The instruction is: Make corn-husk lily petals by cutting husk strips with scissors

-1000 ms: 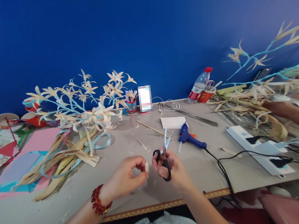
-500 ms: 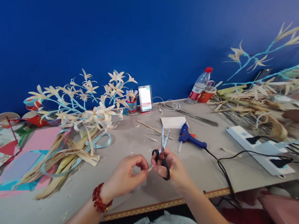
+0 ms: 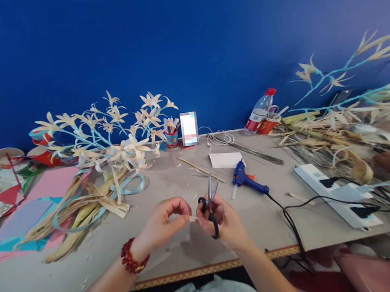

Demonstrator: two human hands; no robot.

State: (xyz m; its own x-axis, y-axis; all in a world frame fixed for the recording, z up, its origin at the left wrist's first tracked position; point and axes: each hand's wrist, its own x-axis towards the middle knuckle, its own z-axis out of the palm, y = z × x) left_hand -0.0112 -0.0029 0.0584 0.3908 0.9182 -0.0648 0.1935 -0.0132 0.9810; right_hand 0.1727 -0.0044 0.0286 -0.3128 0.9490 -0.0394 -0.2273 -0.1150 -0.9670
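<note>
The glue gun (image 3: 249,180) lies beyond the right hand (image 3: 222,220), whose curled fingers hold open scissors (image 3: 212,207); the left hand (image 3: 170,220) pinches a small pale strip (image 3: 193,218) between both hands.

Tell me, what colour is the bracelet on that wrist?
The bracelet is deep red, on the left wrist; the head view shows it.

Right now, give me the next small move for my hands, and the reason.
I'd probably steady the pale strip in the left hand's grip and draw the right hand slightly back. The left fingertips pinch one end, the right fingers sit at or close to the other, and the scissors in the right hand point away, so turning them likely needs room.
</note>
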